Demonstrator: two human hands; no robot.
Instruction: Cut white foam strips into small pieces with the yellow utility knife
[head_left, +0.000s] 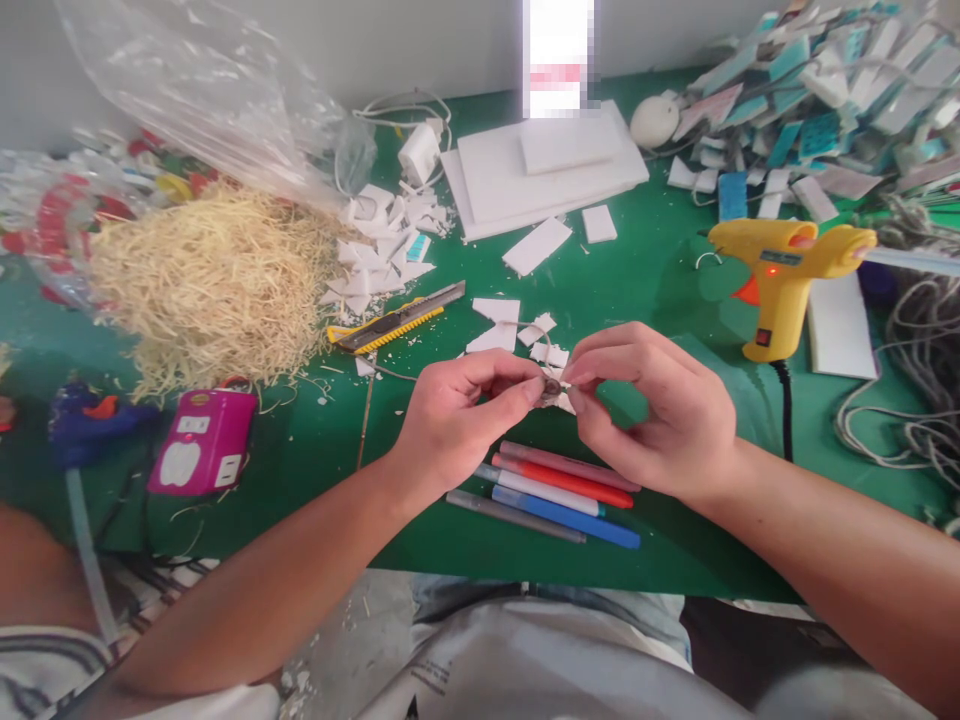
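My left hand (457, 420) pinches a small, dark, coiled piece of grey cord (551, 387) between thumb and forefinger. A loose length of the cord trails from it above and to the left. At the coil's right edge, the thumb and fingertips of my right hand (652, 410) are closed on it; exactly what lies between them is partly hidden. White foam scraps (495, 322) lie just beyond my fingers. Below my hands are several markers, among them a red one (562, 480) and a blue one (566, 516). To the left rests a yellow and black utility knife (397, 318), blade extended.
A yellow glue gun (780, 280) stands at the right near tangled grey cord (915, 360). White foam boards (487, 180) lie at the back. Leftward are a straw-like shavings pile (217, 280), a magenta box (204, 440), a blue glue gun (94, 420) and another person's arm (37, 570).
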